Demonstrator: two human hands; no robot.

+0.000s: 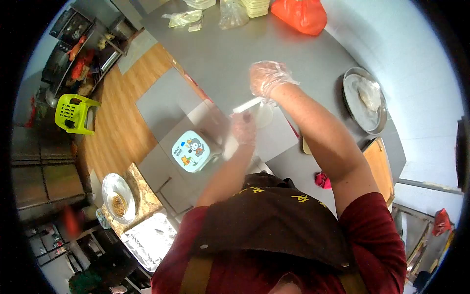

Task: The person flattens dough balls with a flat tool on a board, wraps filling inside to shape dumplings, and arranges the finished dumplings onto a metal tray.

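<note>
My right hand, in a clear plastic glove, is raised over the grey table. Its fingers are curled closed, and whatever they may hold is hidden. Lower and to the left, my left hand, also in a clear glove, is slightly blurred with its fingers curled in at the edge of a white board. What it grips, if anything, does not show. A pale, translucent round piece lies on the board between my hands, close to a white strip along the board's far edge.
A square light-blue cartoon-printed top is left of my left hand. A round metal pan holding a plastic bag stands right. An orange bag and stacked trays sit at the back. Far left are a green chair and a bowl.
</note>
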